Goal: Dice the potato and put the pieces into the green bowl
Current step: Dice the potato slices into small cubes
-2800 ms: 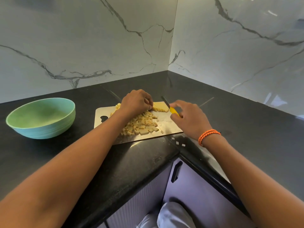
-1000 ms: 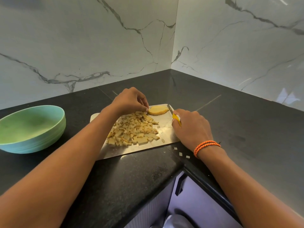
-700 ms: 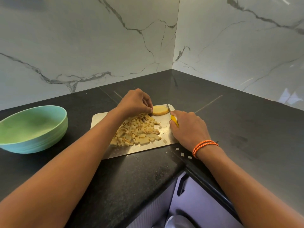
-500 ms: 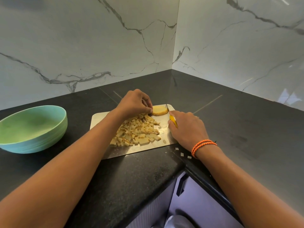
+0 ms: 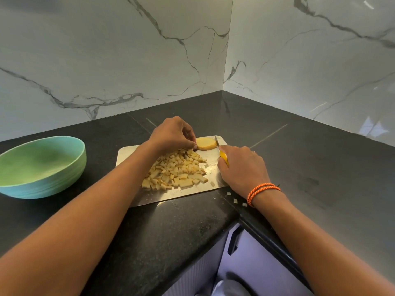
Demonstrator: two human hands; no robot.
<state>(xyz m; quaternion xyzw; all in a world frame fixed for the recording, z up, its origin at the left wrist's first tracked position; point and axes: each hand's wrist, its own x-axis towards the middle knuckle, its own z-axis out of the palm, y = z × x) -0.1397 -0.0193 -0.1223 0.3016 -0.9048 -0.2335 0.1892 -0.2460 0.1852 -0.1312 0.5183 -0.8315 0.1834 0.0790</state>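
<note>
A person stands at the inner corner of a polished black stone desk [image 5: 310,159], flecked and glossy, backed by two white marble walls [image 5: 106,50] with grey veins. A thin, pale, rounded-corner cutting board [image 5: 128,151] lies flat on the desk near the front edge.

On the board's far right end sits a flat, round-edged potato slice [image 5: 206,143], smooth and pale yellow. The left hand [image 5: 172,134] arches over the board with its fingers curled together, the fingertips [image 5: 193,145] pressed on the slice's left edge. The right hand [image 5: 243,167], with a braided orange cord bracelet [image 5: 261,190] at the wrist, has its fingers wrapped tightly round the yellow handle of a small knife [image 5: 221,152]; the narrow blade points away from the person and meets the slice's right edge.

A loose heap of diced potato pieces [image 5: 177,170], small blocky cubes with browned faces, fills the middle of the board, between the two forearms. A few stray cubes [image 5: 235,200] lie on the desk just off the board's near right corner.

The green bowl [image 5: 40,167], wide and round with a matte green inside and ridged blue-green outside, stands on the desk well to the left of the board, holding no potato.

Below the desk edge, pale lilac cabinet fronts [image 5: 245,263] show a dark handle.
</note>
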